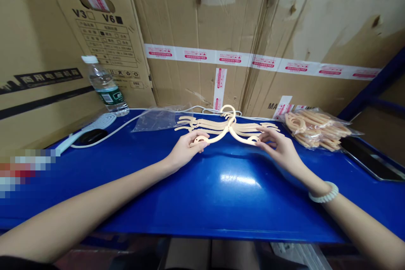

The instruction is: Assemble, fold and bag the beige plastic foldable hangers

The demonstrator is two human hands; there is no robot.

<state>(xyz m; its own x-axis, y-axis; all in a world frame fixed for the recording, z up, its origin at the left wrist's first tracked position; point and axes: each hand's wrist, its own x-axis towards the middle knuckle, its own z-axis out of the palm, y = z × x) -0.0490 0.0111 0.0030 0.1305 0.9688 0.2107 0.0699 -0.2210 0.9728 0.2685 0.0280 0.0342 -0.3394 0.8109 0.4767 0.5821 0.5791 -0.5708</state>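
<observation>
A cream plastic clothes hanger (216, 137) is held up between my two hands, its hook pointing up and its arms sloping down to each side. My left hand (185, 149) pinches the looped end of its left arm. At the other end, the fingers of my right hand (280, 149) close on the right loop. Just behind lies a row of matching hangers (209, 124) on the blue table (196, 202), partly hidden by the held one and by my fingers.
A clear bag of more hangers (316, 128) lies at the right, beside a phone (373, 158). An empty-looking plastic bag (158, 119), a white cable, a water bottle (106, 86), a black mouse-like object (91, 136) and a pale brush-like paddle (99, 122) are left. Cardboard boxes (190, 21) wall the back.
</observation>
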